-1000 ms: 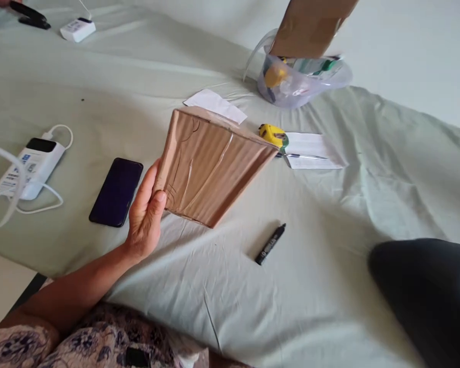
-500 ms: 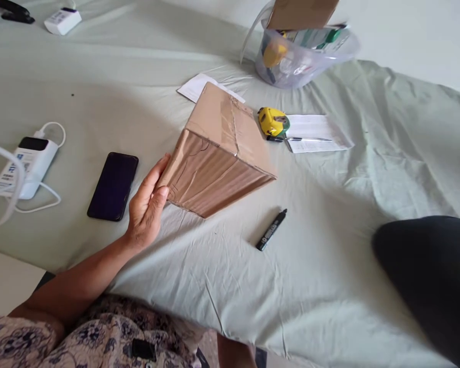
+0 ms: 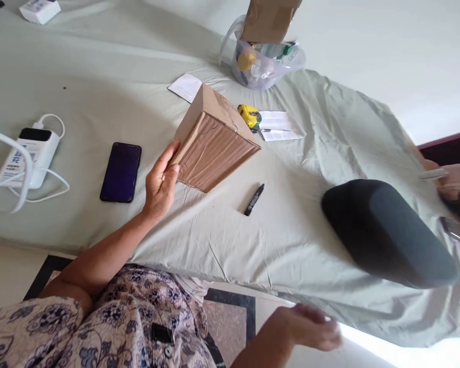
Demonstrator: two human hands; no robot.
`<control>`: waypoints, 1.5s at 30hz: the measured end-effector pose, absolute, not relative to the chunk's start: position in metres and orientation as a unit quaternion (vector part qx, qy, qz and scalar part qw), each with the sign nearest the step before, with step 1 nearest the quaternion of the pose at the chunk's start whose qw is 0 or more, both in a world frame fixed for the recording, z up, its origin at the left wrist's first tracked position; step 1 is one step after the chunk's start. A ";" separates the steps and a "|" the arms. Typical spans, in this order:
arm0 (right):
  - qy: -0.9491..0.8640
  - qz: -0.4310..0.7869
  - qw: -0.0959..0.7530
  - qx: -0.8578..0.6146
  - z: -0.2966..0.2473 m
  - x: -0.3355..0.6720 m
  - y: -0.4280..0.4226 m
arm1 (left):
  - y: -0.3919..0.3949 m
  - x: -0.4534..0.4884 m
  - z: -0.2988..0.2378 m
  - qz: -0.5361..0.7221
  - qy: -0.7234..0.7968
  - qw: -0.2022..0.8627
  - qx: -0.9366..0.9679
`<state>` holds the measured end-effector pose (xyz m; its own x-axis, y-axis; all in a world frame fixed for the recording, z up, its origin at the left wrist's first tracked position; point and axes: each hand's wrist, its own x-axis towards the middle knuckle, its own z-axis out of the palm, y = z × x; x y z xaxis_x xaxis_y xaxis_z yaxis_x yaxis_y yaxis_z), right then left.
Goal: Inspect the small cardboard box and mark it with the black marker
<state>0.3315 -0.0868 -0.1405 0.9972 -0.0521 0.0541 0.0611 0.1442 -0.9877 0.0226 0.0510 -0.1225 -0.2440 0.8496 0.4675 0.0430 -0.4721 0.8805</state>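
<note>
**Aslant in the left hand: a cardboard box**

It is gripped at one edge above green cloth. Whether anything is held by the blurred right hand cannot be told. Beyond, a yellow item is contained in a translucent tub.

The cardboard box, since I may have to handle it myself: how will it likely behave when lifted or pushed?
The cardboard box is probably light for its size, since the left hand alone holds it by one side. Its creased, ribbed surface suggests it could dent if squeezed hard. With flat faces and straight edges, it would likely slide rather than roll.
</note>
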 end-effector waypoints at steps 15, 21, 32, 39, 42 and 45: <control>-0.695 -0.055 0.487 -0.526 -0.061 0.173 0.049 | 0.059 0.018 -0.123 0.693 0.408 0.137 0.578; -0.647 0.008 0.512 -0.565 -0.095 0.158 0.057 | 0.061 0.018 -0.127 0.698 0.419 0.141 0.564; -0.690 0.165 0.550 -0.440 -0.131 0.208 0.093 | 0.082 0.009 -0.150 0.700 0.400 0.200 0.557; -0.674 0.189 0.577 -0.422 -0.155 0.222 0.099 | 0.090 0.007 -0.168 0.607 0.405 0.244 0.638; -0.679 0.189 0.571 -0.421 -0.153 0.223 0.097 | 0.093 0.004 -0.170 0.586 0.414 0.229 0.657; -0.682 0.189 0.562 -0.428 -0.151 0.222 0.094 | 0.094 0.002 -0.167 0.575 0.425 0.216 0.665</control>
